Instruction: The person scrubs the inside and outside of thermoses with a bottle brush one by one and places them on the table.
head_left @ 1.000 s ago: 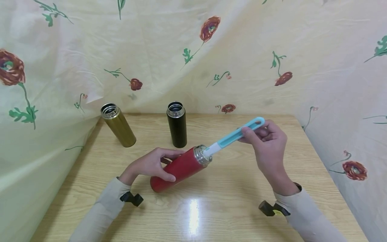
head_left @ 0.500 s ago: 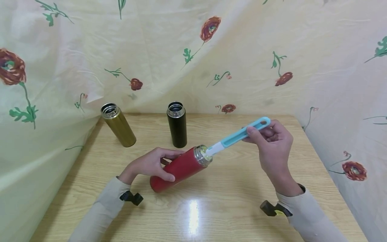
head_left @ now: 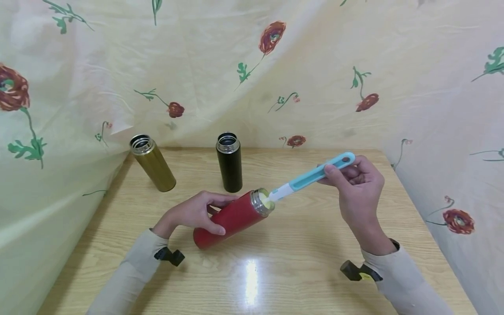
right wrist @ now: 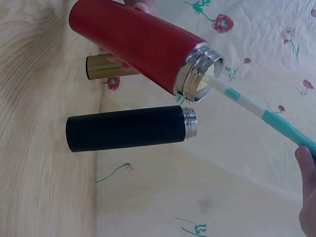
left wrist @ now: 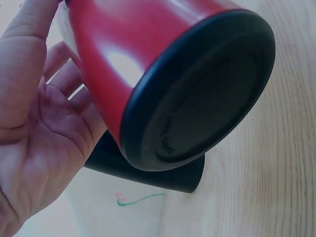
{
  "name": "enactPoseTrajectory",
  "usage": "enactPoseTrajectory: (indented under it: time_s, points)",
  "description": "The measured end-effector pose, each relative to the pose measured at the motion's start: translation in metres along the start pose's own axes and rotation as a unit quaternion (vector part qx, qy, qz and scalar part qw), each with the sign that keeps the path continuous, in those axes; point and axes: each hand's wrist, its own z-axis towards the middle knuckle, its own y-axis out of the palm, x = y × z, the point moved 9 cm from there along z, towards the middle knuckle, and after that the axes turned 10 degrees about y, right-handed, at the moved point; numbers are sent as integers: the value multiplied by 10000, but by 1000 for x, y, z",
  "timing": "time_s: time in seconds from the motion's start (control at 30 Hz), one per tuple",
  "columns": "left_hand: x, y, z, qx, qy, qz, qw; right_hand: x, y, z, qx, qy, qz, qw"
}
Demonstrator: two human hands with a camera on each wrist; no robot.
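Observation:
My left hand [head_left: 198,214] grips the red thermos bottle [head_left: 232,221] round its body and tilts it, its open steel mouth up to the right. The bottle's dark base [left wrist: 202,94] faces the left wrist camera. Between thumb and fingers, my right hand [head_left: 358,186] pinches the turquoise handle of a bottle brush [head_left: 307,178]. The brush's white shaft runs into the bottle mouth. A pale yellow sponge head [right wrist: 203,81] shows just inside the steel neck [right wrist: 195,74]; the rest of it is hidden in the bottle.
A black thermos bottle [head_left: 229,166] stands uncapped behind the red one. To its left stands a gold thermos bottle [head_left: 155,168], also uncapped. The wooden table [head_left: 299,262] is backed by a flowered cloth [head_left: 323,65] along its rear and sides.
My right hand has drawn the brush a little out of the bottle, up to the right, and the yellow sponge now shows at the mouth. My left hand keeps its hold.

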Motion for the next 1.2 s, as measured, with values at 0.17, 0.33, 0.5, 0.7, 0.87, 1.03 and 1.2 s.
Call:
enactPoseTrajectory:
  time_s: [0.17, 0.33, 0.5, 0.7, 0.87, 1.03, 1.2]
  points:
    - [1, -1, -1, -36, 32, -18, 10000, -1, -2, 1, -12, -36, -25, 10000]
    - [2, -1, -2, -46, 62, 10, 10000, -4, -4, 3, 66, -24, -83, 9999]
    - [2, -2, -4, -35, 4, 51, 10000, -6, -7, 4, 137, 14, 53, 9999]
    - [0, -4, -6, -10, -106, 114, 9999, -8, -13, 6, 247, 86, 135, 9996]
    - [5, -6, -3, 3, 64, 206, 9998, -13, -15, 9, 267, 33, 352, 9990]
    - [7, -8, -4, -10, 106, 260, 9996, -14, -14, 7, 215, 8, 485, 9986]
    - [6, -7, -7, -37, 12, 162, 9999, -13, -16, 5, 246, 8, 527, 9983]
